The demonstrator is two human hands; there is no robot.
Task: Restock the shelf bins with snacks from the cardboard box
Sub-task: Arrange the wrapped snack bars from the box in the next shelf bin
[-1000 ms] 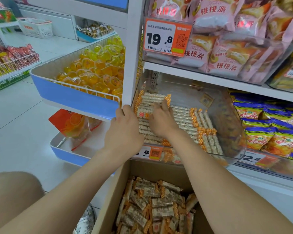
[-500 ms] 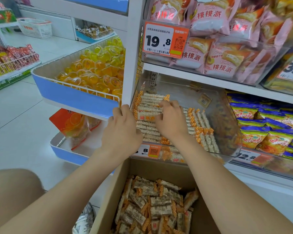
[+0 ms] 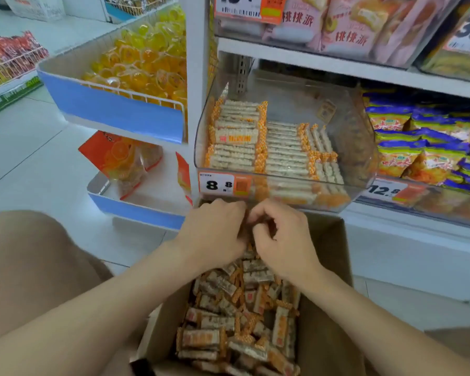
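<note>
- Left hand (image 3: 215,229) and right hand (image 3: 285,240) curl into the snack bars (image 3: 228,321) in the cardboard box (image 3: 329,267), lower centre; whether they grip any, we cannot tell.
- We reckon a loose, overfull scoop could spill bars on the lift.
- Dumped in, they'd scramble the neat rows in the clear bin (image 3: 350,147), centre frame.

Bright, cool, even shop light falls from above. Shadows are soft, deepest inside the cardboard box (image 3: 323,267) at 6 o'clock. Milky glare veils the clear shelf bin (image 3: 358,147) on its 3 o'clock wall. Motion blur smears the left hand (image 3: 215,229), right hand (image 3: 282,240), snack bars (image 3: 228,321) and price tag (image 3: 216,184). Wide-angle distortion bows the shelf edge (image 3: 337,69) near 12 o'clock.
</note>
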